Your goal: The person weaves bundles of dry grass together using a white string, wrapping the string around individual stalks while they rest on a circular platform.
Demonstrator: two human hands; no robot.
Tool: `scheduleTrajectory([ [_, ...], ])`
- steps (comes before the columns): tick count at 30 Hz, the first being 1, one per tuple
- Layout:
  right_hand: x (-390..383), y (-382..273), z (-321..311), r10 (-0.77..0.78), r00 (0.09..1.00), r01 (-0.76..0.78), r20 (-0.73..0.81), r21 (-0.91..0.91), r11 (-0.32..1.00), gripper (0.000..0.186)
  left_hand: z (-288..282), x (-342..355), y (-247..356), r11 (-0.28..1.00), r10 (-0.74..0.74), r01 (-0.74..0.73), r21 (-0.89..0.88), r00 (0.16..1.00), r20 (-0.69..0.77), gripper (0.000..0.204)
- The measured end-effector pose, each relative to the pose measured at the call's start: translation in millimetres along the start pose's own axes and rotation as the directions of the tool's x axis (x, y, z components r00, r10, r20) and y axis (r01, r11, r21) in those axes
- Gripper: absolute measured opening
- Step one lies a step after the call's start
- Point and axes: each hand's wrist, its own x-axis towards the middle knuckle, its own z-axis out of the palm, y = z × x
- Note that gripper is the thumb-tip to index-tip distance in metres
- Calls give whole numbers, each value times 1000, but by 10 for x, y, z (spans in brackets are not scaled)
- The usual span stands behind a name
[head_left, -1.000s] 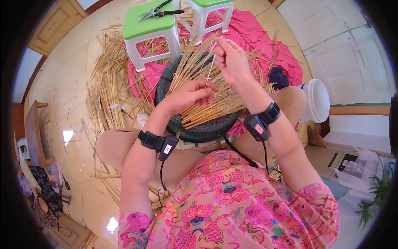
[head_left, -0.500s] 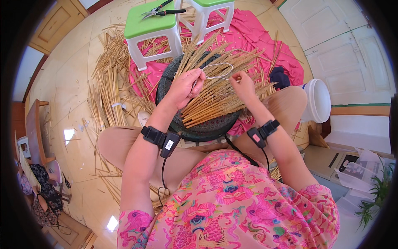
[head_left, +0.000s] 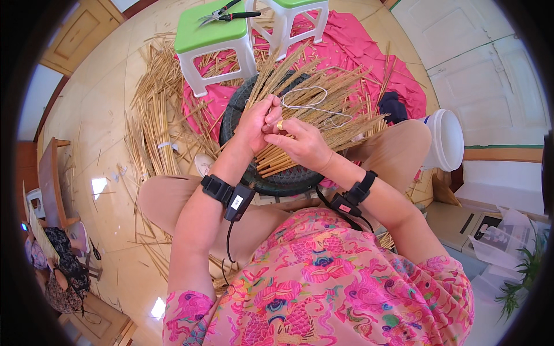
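Observation:
My left hand [head_left: 258, 123] is closed, with a thin white string [head_left: 300, 107] coming from its fingertips. The string loops over feathery dried plumes and trails off to the right. My right hand [head_left: 300, 144] has its curled fingers against the left one's fingertips; what it grips, if anything, is hidden. Just beneath lies a row of plumed dried stalks [head_left: 277, 160], cut ends toward me and plumes fanned out ahead. They rest on a dark round, tyre-like thing [head_left: 280, 187] between my knees.
Pliers with black-and-red handles [head_left: 228, 15] lie on a green-topped stool [head_left: 210, 34], a second stool [head_left: 297, 23] beside it. Loose stalks [head_left: 151, 115] cover the floor at left. Pink cloth [head_left: 398, 75] spreads ahead, and a white bucket [head_left: 447, 141] stands right. Another person [head_left: 60, 259] sits far left.
My right hand has released its part of the string and moved left and nearer to meet my left hand. The freed string now droops over the plumes.

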Motion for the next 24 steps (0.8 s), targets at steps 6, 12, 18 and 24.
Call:
scheduleTrajectory([
  [6,102,141,-67,-109,991,108,78,27,994,13,-173,55,-68,996,-30,40,83,992,-121,24],
  [12,311,289,-544,238,953,-239,-187,21,971,4,-183,-15,-64,909,71,155,387,858,-509,29],
  [18,294,822,-1584,624,480,-332,-617,530,780,10,-792,-214,-345,258,261,396,881,850,-458,23],
  [24,152,918,-2166,662,315,-339,-680,570,748,14,-784,-360,-442,-300,498,198,933,867,-23,11],
])
